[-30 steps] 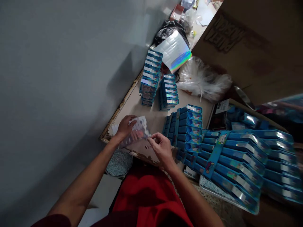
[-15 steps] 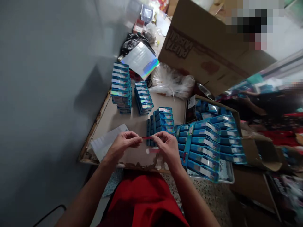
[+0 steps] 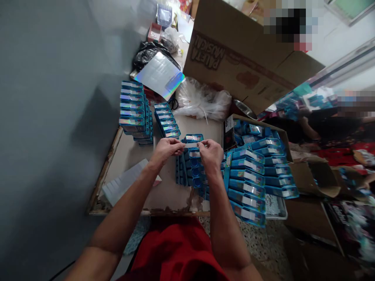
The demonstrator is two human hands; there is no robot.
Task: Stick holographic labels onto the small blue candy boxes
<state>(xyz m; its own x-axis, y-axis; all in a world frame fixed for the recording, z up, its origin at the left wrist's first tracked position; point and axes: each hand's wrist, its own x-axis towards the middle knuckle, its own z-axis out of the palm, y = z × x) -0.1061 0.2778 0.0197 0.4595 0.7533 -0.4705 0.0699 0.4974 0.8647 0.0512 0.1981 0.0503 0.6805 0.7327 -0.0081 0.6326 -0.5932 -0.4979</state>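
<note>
My left hand (image 3: 166,149) and my right hand (image 3: 209,153) pinch the two ends of a small silvery sticker strip (image 3: 191,145), held stretched between them. They hover over a row of blue packaged boxes (image 3: 189,166) lying on the worn board table (image 3: 129,152). The sticker sits just above the top boxes of that row. A white backing sheet (image 3: 123,185) lies on the table to the left of my left forearm.
Two stacks of blue boxes (image 3: 133,111) (image 3: 167,124) stand at the back. More blue boxes (image 3: 254,183) fill a tray and carton on the right. A holographic sheet (image 3: 159,76), a plastic bag (image 3: 202,102) and a big cardboard box (image 3: 243,58) lie behind. Another person sits at far right.
Both hands moved forward from near the table's front edge to over the row of blue boxes, still holding the strip between them. The sheet stays on the table.
</note>
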